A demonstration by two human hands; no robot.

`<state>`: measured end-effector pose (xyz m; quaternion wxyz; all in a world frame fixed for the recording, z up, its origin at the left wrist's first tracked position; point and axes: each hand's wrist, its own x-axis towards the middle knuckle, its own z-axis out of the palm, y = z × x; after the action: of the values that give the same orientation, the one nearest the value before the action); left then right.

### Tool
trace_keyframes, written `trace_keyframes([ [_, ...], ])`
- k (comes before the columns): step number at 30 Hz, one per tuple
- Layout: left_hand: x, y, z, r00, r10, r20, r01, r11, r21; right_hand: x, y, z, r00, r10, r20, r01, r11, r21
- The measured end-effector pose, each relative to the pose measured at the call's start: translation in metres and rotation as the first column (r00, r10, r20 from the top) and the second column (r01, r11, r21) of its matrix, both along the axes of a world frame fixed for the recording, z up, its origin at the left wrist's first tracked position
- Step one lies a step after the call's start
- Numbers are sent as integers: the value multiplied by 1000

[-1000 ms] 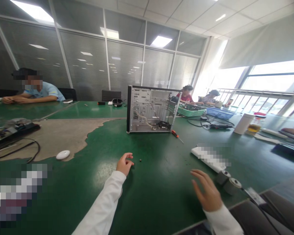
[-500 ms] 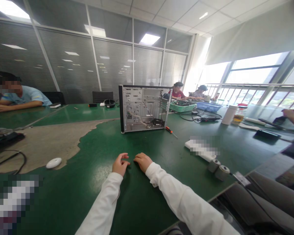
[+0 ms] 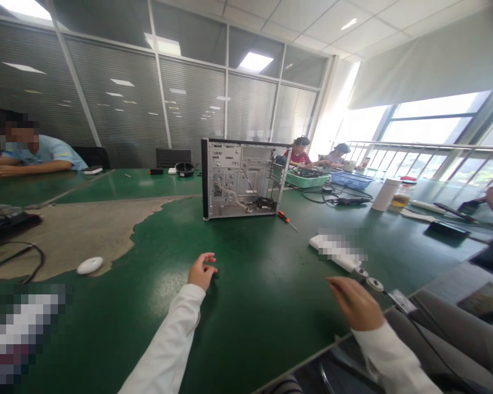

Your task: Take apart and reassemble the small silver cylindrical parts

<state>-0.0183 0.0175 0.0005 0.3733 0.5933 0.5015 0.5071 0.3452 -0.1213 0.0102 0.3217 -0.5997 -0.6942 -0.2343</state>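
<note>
An open computer case (image 3: 246,178) stands upright on the green table (image 3: 246,312), its metal inside and some cables showing. By its lower right corner lies an orange and black screwdriver (image 3: 286,219). My left hand (image 3: 202,271) rests in front of the case, its fingers curved and apart, holding nothing. My right hand (image 3: 358,303) is near the table's front edge, nearest to the round grey objects beside a white power strip (image 3: 337,253); its fingers are stretched out with nothing seen in them.
A white round object (image 3: 90,266) lies on the left. Green (image 3: 308,180) and blue (image 3: 352,180) baskets, cables, a white bottle (image 3: 385,195) and a jar (image 3: 402,194) stand at the back right. People sit around the table.
My right hand has moved from beside my left hand to the right, towards the table's front edge. My left hand has stayed in nearly the same place.
</note>
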Motion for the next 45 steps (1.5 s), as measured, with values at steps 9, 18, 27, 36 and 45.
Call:
trace_keyframes([
  [9,0,-1,1,1000,16,-2,-16,1000,1,92,-15,5,877,-448,-172,438,894,-94],
  [18,0,-3,1,1000,9,-14,-9,1000,12,95,-8,-4,877,-436,-201,423,900,-106],
  [27,2,1,-8,998,55,-6,-55,998,23,88,-11,1,900,-369,-232,349,929,-122],
  [36,-2,0,-5,1000,-18,-25,18,1000,15,109,-7,-41,908,-360,-212,324,927,-188],
  [45,-3,2,-7,999,-21,-40,21,1000,0,108,23,-14,919,-375,125,393,896,-207],
])
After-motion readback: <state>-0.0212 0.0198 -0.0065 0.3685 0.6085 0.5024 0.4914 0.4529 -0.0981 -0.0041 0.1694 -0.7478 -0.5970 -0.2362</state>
